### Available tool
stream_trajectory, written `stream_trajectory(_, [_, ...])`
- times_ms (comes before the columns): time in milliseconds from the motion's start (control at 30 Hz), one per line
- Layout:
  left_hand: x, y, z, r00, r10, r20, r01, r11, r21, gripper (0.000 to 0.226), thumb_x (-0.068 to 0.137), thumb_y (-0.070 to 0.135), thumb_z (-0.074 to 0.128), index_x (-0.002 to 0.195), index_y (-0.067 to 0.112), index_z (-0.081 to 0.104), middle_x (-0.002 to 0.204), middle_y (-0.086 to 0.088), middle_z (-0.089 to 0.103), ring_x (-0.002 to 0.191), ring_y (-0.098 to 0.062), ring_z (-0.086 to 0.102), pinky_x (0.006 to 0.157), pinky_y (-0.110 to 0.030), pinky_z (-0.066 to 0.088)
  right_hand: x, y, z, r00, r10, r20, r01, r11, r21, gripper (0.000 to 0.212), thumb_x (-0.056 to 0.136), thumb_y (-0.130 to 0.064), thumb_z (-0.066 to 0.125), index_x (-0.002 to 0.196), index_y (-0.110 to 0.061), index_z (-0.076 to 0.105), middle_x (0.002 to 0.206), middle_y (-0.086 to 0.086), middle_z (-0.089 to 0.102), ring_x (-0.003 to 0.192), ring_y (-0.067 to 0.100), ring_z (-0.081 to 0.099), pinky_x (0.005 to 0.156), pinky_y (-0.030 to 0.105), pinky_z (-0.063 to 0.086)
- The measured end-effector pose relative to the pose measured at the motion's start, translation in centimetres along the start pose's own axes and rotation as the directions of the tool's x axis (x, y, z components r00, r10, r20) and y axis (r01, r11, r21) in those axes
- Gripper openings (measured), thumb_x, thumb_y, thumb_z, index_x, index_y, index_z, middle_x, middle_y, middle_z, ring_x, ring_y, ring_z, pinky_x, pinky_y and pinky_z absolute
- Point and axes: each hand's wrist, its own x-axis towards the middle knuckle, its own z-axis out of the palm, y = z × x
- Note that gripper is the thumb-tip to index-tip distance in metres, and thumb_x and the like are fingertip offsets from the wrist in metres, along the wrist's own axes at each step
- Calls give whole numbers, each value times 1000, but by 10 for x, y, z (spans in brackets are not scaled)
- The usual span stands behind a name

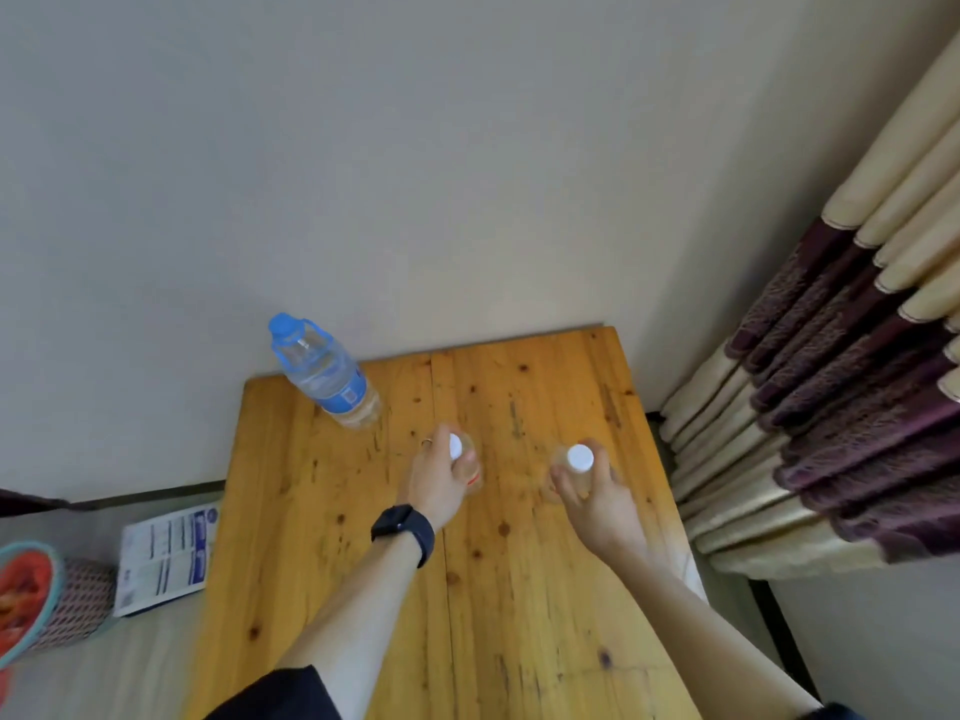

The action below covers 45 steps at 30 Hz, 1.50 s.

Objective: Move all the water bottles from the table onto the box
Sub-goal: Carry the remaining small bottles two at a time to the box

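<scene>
Your left hand (441, 480) curls round the left small bottle (456, 447), your right hand (597, 496) round the right small bottle (580, 457), both white-capped and seemingly standing on the table (519, 615). Grip below the caps and lift straight up so neither tips. Beyond your left hand stands the large blue-capped bottle (327, 374). Your fingers hide both small bodies, and I cannot make out the box.

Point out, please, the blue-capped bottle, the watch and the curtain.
blue-capped bottle (340, 394): head view, on its blue label.
watch (392, 521): head view, on its face.
curtain (831, 397): head view, on its purple band.
</scene>
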Motion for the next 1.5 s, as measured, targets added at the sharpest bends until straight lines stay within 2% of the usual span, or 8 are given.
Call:
stream_trajectory(167, [-42, -11, -14, 996, 62, 67, -63, 998, 12, 21, 102, 38, 52, 119, 28, 46, 82, 6, 51, 55, -6, 45, 42, -19, 23, -26, -5, -4, 1000, 5, 15, -5, 1000, -1, 51, 98, -61, 42, 138, -32, 28, 72, 2, 61, 60, 19, 58, 50, 30, 36])
stream_trajectory(300, [-95, -35, -6, 997, 6, 79, -4, 1000, -29, 24, 99, 43, 56, 117, 30, 47, 84, 4, 61, 62, -15, 56, 45, -29, 39, -79, -5, 13, 999, 3, 42, -4, 1000, 26, 48, 99, -55, 46, 138, -34, 30, 64, 3, 63, 55, 17, 60, 56, 33, 47])
stream_trajectory(567, [-173, -75, 22, 988, 24, 152, -20, 999, -27, 27, 97, 43, 58, 116, 34, 41, 132, 4, 62, 92, -25, 67, 68, -44, 56, -171, 10, 67, 989, -23, 146, 31, 998, -53, 56, 94, -62, 43, 141, -34, 33, 104, 6, 69, 52, 13, 56, 54, 31, 40])
stream_trajectory(733, [-194, -80, 29, 991, 103, 84, -106, 994, 26, 27, 99, 39, 58, 121, 27, 48, 151, 15, 47, 113, -19, 62, 59, -26, 47, -202, 24, 89, 991, -94, 98, 101, 993, -69, 56, 92, -62, 46, 139, -33, 33, 147, -3, 51, 67, 23, 68, 62, 31, 51])
stream_trajectory(967, [-200, -83, 40, 999, 30, 13, -26, 966, -258, 77, 86, 40, 73, 148, 35, 27, 164, 14, 12, 140, 5, 21, 94, -1, 33, -194, 24, 85, 987, -117, 114, 119, 993, -14, 88, 85, -61, 67, 155, -34, 19, 157, -10, 34, 126, 16, 53, 85, 35, 56])
stream_trajectory(1067, [-194, -87, 47, 997, 10, 82, 15, 957, -290, 82, 81, 37, 79, 148, 35, 31, 161, 17, 17, 139, 6, 24, 81, 8, 29, -187, 24, 88, 985, -112, 132, 113, 994, 5, 88, 80, -59, 74, 151, -37, 27, 153, -16, 37, 131, 14, 50, 90, 30, 52])
stream_trajectory(1233, [-181, -94, 57, 997, -23, 72, 42, 961, -273, 66, 74, 31, 84, 131, 29, 51, 133, 14, 54, 120, -11, 54, 78, -17, 43, -179, 24, 96, 996, -31, 86, 31, 1000, 1, 71, 73, -47, 81, 129, -34, 40, 117, -19, 56, 92, 17, 65, 68, 24, 44])
stream_trajectory(1500, [-179, -101, 41, 984, 81, 157, -51, 982, -184, 63, 76, 31, 85, 128, 25, 50, 122, 5, 58, 93, -10, 53, 69, -20, 45, -213, 22, 102, 987, 100, -128, -83, 988, 128, 68, 67, -37, 79, 124, -35, 43, 107, -15, 62, 80, 15, 63, 68, 32, 52])
